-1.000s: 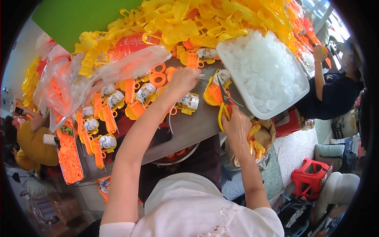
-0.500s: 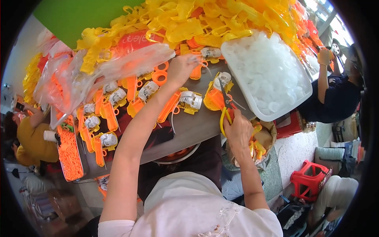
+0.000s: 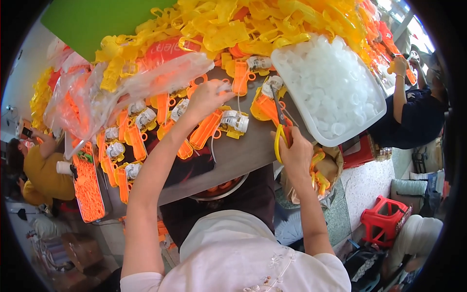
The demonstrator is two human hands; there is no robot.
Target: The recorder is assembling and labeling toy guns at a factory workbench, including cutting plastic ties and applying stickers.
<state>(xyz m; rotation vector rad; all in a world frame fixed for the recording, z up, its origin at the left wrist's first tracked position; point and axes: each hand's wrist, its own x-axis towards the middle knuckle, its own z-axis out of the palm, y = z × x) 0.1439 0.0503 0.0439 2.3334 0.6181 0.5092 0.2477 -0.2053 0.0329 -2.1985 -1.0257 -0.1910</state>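
Observation:
My right hand [image 3: 296, 153] is closed around a pair of scissors [image 3: 279, 136] with yellow and red handles. The dark blades point away from me, over an orange-and-yellow plastic toy piece [image 3: 262, 106] with a clear cylinder on it. My left hand [image 3: 209, 100] is in a pinch above the table, its fingertips just short of another orange piece [image 3: 240, 80]. A thin pale strip shows beside those fingertips; whether they hold it I cannot tell. Below them lies an assembled orange, yellow and clear toy piece [image 3: 234, 121].
A white tub [image 3: 327, 138] of translucent caps stands to the right. Yellow plastic parts [image 3: 219, 29] are heaped at the back. At left are a plastic bag [image 3: 78, 112], several more toy pieces and a tray of orange bits [image 3: 90, 190]. Other people sit at both sides.
My left hand has come back toward me and slightly left, away from the far orange piece. My right hand and the scissors have shifted only slightly.

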